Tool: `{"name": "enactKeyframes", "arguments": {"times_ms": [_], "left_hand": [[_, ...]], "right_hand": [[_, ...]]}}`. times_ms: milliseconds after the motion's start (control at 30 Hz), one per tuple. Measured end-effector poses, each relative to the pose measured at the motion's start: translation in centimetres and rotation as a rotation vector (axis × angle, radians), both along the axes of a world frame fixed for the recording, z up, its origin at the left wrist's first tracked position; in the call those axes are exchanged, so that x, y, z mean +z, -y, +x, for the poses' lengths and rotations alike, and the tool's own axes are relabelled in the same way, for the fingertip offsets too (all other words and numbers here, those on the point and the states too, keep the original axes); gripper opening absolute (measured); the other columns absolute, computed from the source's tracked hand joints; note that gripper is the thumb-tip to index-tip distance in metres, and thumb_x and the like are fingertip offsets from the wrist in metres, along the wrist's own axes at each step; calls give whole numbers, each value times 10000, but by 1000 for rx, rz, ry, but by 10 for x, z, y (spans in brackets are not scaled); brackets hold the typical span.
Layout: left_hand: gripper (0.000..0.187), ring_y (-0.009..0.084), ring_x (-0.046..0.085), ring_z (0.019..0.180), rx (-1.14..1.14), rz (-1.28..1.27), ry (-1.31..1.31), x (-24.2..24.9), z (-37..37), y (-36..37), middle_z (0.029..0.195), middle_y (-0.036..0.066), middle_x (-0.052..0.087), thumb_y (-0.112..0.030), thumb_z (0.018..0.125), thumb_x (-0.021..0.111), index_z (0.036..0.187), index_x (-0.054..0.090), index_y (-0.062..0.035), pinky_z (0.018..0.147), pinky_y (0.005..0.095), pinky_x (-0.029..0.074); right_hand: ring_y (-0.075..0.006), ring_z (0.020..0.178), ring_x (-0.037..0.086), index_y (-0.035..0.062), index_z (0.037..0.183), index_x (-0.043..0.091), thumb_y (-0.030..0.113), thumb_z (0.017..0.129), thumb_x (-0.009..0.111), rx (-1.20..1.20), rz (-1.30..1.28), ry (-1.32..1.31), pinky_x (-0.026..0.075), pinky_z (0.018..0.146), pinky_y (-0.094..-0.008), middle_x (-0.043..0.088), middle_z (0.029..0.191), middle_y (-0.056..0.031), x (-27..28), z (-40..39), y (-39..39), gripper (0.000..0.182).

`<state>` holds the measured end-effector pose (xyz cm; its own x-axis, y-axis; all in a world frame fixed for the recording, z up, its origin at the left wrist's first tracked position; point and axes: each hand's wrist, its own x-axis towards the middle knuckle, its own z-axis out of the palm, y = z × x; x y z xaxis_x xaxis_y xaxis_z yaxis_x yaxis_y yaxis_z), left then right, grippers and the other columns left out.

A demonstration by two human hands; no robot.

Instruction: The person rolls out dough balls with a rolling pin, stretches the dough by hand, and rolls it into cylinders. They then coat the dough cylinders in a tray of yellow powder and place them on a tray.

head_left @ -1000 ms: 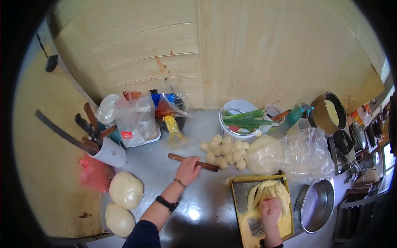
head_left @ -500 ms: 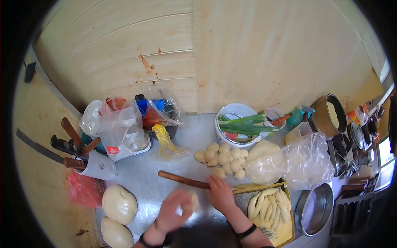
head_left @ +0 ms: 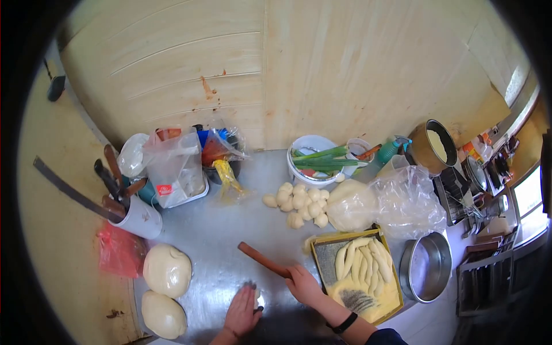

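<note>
My right hand (head_left: 303,285) is closed around one end of a wooden rolling pin (head_left: 260,259), which points away to the upper left over the metal table (head_left: 213,236). My left hand (head_left: 241,312) lies palm down on the tabletop, fingers stretched out together. A small pale piece of dough (head_left: 260,299) shows at its right edge; how much is under the palm is hidden. Beyond the pin sits a cluster of small dough balls (head_left: 300,201). Right of my right hand, a yellow-rimmed tray (head_left: 317,259) holds several dough strips (head_left: 363,261) and yellow flour or meal.
Two large dough lumps (head_left: 167,270) lie at the left, below a white holder (head_left: 144,218) of knives. Plastic bags (head_left: 178,164) stand at the back. A white bucket (head_left: 313,178) with green onions, plastic-covered dough (head_left: 351,204) and a round metal pan (head_left: 407,270) are at the right.
My left hand has come down from the air, where it held a piece of dough, and lies flat on the table. The rolling pin has shifted nearer to me. The view has turned slightly.
</note>
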<state>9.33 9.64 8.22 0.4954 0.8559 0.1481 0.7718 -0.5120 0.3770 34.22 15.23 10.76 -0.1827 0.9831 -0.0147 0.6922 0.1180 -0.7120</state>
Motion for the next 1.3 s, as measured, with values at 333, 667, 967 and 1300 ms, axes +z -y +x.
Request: {"name": "enactKeyframes", "arguments": {"times_ms": [333, 667, 967, 1300], "left_hand": [[331, 352, 592, 1054, 145, -505, 272, -39, 5, 14, 1095, 119, 623, -309, 764, 765, 975, 642, -85, 913, 459, 473], [928, 357, 156, 1499, 7, -2, 21, -23, -6, 38, 1592, 200, 229, -583, 839, 620, 1533, 269, -76, 1155, 654, 89], [883, 384, 257, 1458, -165, -136, -185, -3, -20, 52, 1563, 215, 280, -515, 867, 598, 1512, 273, -8, 1175, 534, 210], [787, 378, 314, 1438, -253, -134, 84, 13, -76, 62, 1530, 197, 370, -391, 849, 634, 1474, 361, 2, 1154, 543, 254]], "right_hand": [[-412, 973, 576, -5, 1181, 563, 111, 875, 629, -198, 57, -70, 482, 852, -444, 586, 1050, -207, 24, 17, 96, 335], [-398, 934, 580, -5, 1159, 565, 82, 870, 627, -248, 99, -108, 478, 816, -429, 574, 994, -211, 18, -6, 128, 308], [-376, 911, 638, 35, 1174, 591, 153, 880, 641, -207, -52, -162, 517, 787, -431, 651, 964, -186, 8, -49, 123, 321], [-199, 1082, 597, 122, 1161, 648, 255, 791, 724, 73, 243, 479, 380, 974, -411, 657, 1115, -58, -26, -78, 128, 400]]}}
